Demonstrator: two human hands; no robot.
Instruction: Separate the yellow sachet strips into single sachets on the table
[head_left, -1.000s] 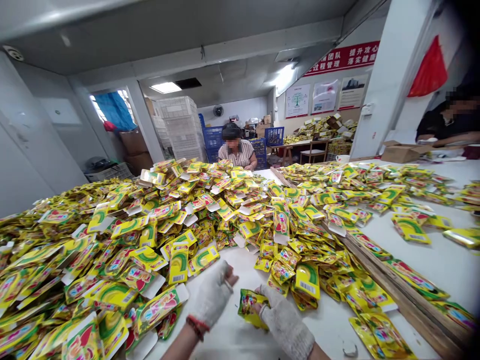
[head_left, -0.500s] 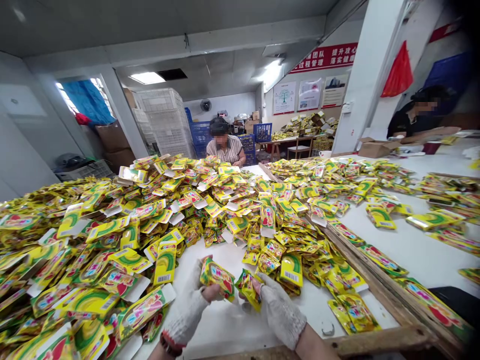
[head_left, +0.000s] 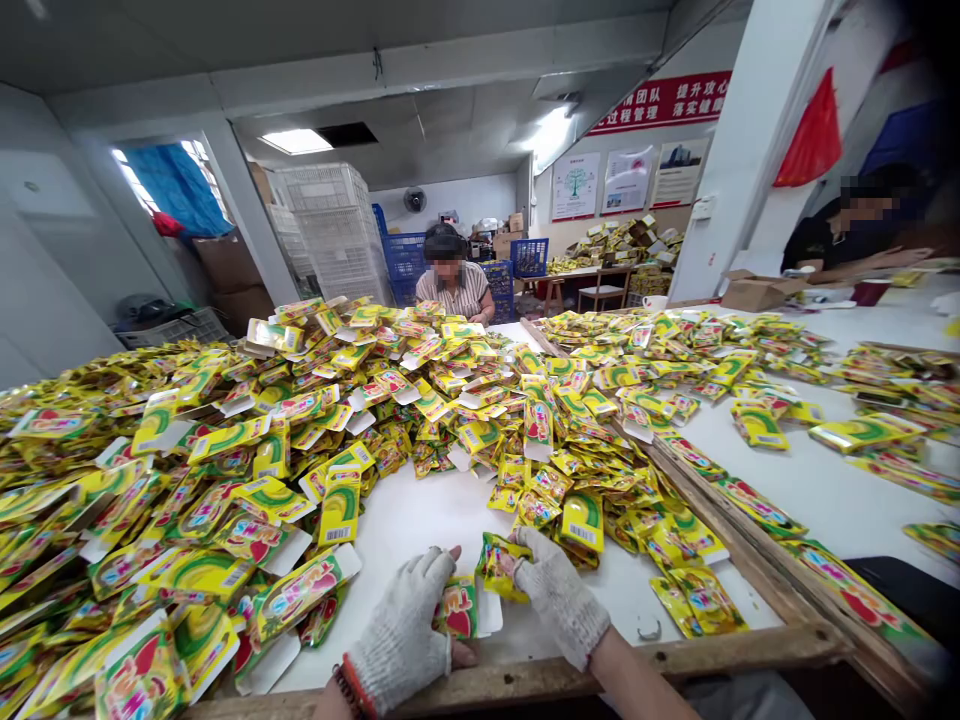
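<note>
My left hand, in a white knitted glove with bare fingertips, is closed around a small yellow, green and red carton. The carton's white end flap stands open on the right, and the palm hides much of the rest. My right hand, gloved likewise, pinches a shiny yellow and green foil packet just above that open end. I cannot tell whether packet and carton touch. Loose foil packets lie in a heap beyond my right hand. One yellow carton rests on them.
A large heap of flat cartons covers the left and back of the white table. Wooden strips edge it in front and on the right. One person sits across; another sits far right. Stacked crates stand behind.
My left hand has turned palm down and lowered its carton towards the table's front edge, with the open end now facing the packet. My right hand keeps the packet and has moved slightly.
</note>
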